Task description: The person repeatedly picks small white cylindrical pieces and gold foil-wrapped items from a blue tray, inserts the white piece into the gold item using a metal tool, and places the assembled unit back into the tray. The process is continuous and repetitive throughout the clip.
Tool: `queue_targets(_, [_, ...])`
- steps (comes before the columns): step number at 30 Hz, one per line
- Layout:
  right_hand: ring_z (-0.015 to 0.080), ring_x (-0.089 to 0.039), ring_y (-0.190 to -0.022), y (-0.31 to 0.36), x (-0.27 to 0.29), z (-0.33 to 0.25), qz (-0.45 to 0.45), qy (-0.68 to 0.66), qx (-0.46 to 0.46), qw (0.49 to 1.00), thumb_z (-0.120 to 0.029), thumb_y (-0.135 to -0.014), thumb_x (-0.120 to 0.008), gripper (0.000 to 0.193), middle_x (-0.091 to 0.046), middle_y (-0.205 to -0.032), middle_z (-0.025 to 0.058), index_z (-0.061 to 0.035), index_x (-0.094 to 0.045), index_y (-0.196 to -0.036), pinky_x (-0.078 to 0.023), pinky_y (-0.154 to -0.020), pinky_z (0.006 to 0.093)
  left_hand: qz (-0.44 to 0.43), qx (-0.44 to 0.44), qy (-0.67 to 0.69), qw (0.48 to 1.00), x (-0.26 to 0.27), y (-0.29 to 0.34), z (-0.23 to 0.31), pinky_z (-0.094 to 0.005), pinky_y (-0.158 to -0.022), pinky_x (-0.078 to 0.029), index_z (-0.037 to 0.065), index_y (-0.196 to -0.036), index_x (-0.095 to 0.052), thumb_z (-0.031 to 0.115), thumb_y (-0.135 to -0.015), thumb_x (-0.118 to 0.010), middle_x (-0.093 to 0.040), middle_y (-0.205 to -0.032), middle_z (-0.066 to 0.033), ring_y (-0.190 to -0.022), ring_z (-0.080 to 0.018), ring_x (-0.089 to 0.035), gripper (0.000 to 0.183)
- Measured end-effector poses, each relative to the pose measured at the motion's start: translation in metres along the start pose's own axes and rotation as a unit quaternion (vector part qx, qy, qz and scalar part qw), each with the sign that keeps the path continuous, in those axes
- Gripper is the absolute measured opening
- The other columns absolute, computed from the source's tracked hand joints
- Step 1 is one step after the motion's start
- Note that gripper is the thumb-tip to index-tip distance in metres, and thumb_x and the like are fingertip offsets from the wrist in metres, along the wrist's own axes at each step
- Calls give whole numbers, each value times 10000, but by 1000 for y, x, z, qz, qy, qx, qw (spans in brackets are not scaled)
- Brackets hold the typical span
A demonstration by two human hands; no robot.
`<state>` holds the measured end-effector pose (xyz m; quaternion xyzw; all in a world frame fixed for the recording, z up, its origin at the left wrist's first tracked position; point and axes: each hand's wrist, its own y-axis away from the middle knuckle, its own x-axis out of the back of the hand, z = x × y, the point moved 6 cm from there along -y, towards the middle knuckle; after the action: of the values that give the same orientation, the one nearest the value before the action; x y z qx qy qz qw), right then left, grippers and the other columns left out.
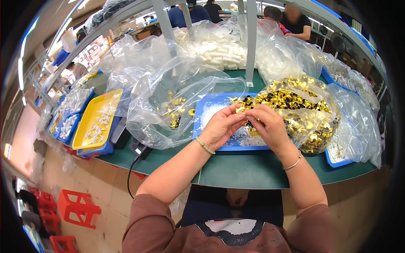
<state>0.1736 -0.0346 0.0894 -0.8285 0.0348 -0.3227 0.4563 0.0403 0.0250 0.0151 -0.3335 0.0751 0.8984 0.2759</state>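
My left hand [222, 125] and my right hand [268, 127] meet fingertip to fingertip above a blue tray [197, 126]. At my left fingertips shows a small shiny gold piece [239, 109], pinched between thumb and finger. My right thumb and fingers are closed close against it; whatever they grip is too small to make out. In the tray lie many small whitish translucent parts [209, 113]. Gold caps [295, 95] fill an open clear plastic bag [333, 101] just right of my hands, some spilling toward the tray.
Left of the tray, a clear bag [147, 114] holds more gold caps. A yellow tray [112, 99] with white parts stands farther left, near a black adapter [140, 148]. Metal uprights [250, 46] rise behind, before white cylinders [221, 55]. Red stools [79, 208] stand on the floor; people sit beyond.
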Motion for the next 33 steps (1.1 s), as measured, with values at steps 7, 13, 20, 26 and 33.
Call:
queue_targets(7, [237, -625, -721, 1, 1, 3, -2, -2, -46, 999, -9, -793, -713, 155, -634, -837, 89, -41, -693, -943, -499, -623, 314, 26, -14, -35, 999, -1, 1, 2, -262, -922, -544, 24, -1176, -566, 27, -910, -633, -646, -1115, -72, -993, -143, -651, 274])
queue_targets(13, [196, -580, -650, 1, 2, 4, 5, -2, -63, 998, -12, -794, -719, 127, -620, -802, 76, -38, -686, -914, -457, -557, 294, 27, -14, -50, 998, -2, 0, 2, -245, -919, -535, 25, -1162, -577, 32, -909, -639, -651, -1098, -68, -993, -132, -646, 261])
queue_targets(20, [185, -541, -627, 2, 2, 6, 10, -27, -87, 996, -10, -811, -702, 115, -593, -801, 69, -33, -645, -909, -427, -537, 286, 4, 3, -18, 1000, -4, 0, 2, -276, -955, -513, -10, -1245, -569, 124, -969, -569, -641, -1169, -77, -1033, -134, -630, 307])
queue_targets(26, [215, -575, -700, 3, 0, 10, 4, -24, -75, 997, -7, -817, -689, 112, -596, -803, 77, -29, -640, -915, -461, -597, 303, 26, 31, -6, 999, 3, 0, -6, -254, -909, -511, 11, -1203, -610, 134, -967, -590, -655, -1090, -43, -994, -112, -612, 267])
queue_targets(33, [193, -567, -628, 4, -2, 12, -13, -22, -80, 996, -25, -819, -699, 98, -609, -790, 72, -38, -653, -905, -459, -557, 289, 14, 42, 23, 999, 7, -2, -6, -203, -865, -519, 20, -1098, -639, 146, -959, -607, -655, -1047, -26, -950, -85, -613, 190])
